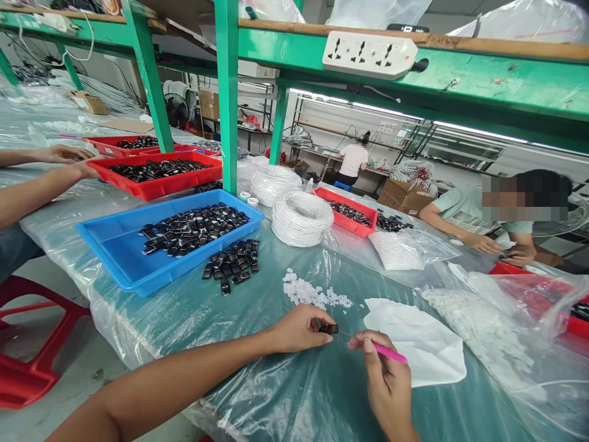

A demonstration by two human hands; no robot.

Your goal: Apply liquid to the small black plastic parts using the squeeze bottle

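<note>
My left hand is closed in a pinch on a small black part just above the plastic-covered table. My right hand grips a thin pink tool, whose fine tip points at the black part. A heap of small white pieces lies just beyond my hands. A loose pile of black parts sits by a blue tray that holds many more of them. A white sheet lies to the right of my hands.
White wire coils and red trays of black parts stand farther back. A co-worker's arms reach in at the left, another person works at the right. Green shelf posts rise from the table. A red stool stands at lower left.
</note>
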